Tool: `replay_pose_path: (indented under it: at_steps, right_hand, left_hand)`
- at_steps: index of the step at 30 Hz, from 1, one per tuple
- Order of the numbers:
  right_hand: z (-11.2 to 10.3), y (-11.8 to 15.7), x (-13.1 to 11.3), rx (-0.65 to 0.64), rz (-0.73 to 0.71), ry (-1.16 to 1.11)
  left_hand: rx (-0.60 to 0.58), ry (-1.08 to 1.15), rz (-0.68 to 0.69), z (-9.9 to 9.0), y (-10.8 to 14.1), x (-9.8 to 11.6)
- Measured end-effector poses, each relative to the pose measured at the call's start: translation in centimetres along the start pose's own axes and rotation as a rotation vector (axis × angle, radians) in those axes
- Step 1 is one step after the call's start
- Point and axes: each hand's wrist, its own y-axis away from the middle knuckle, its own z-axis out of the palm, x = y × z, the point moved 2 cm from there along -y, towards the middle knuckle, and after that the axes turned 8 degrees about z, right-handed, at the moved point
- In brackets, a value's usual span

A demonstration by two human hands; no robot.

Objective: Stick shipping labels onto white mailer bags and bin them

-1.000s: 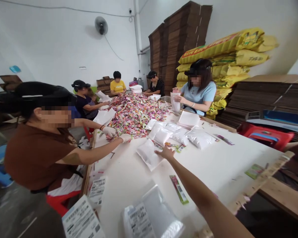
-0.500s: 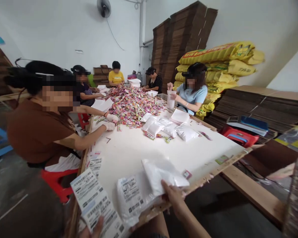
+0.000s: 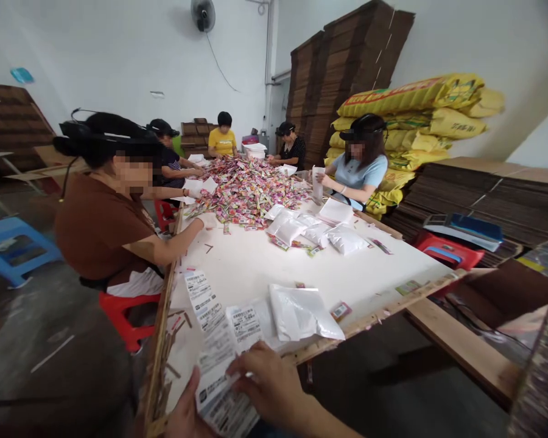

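A long strip of printed shipping labels [image 3: 205, 310] runs from the tabletop down to the bottom edge of the view. My left hand [image 3: 187, 410] grips its near end, thumb on top. Over the same strip, my right hand [image 3: 271, 380] has its thumb and fingers pinched at the right edge of a label. Just beyond my right hand lies a white packet with a label on it [image 3: 245, 325], partly hidden by the hand. A plain white plastic packet [image 3: 301, 313] overlaps it on the right, with no hand touching it.
A heap of small colourful sachets [image 3: 251, 188] covers the table's far part. Several filled white packets [image 3: 344, 238] lie right of centre. A co-worker in brown [image 3: 105, 225] sits at the left; others sit around the far side. A wooden rim [image 3: 369, 325] edges the table.
My right hand has let go of the plain white packet, which now lies flat, and has moved left onto the label strip. The strip, still in my left hand, has shifted right.
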Motion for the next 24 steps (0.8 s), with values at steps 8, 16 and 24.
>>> replay_pose_path:
  at_steps: [8,16,24]
  right_hand:
    - [-9.5,-2.1,0.0,0.271,-0.072,-0.404]
    - [-12.6,-6.2,15.7,0.458,0.455,0.349]
    - [-9.0,-3.4,19.5,-0.043,0.203,0.715]
  left_hand:
    - [0.311,0.071,0.192,-3.0,-3.6,0.1]
    - [0.311,-0.058,0.145,-4.0,-3.2,0.2]
    - [0.220,-0.091,0.038,-2.8,-4.3,-0.8]
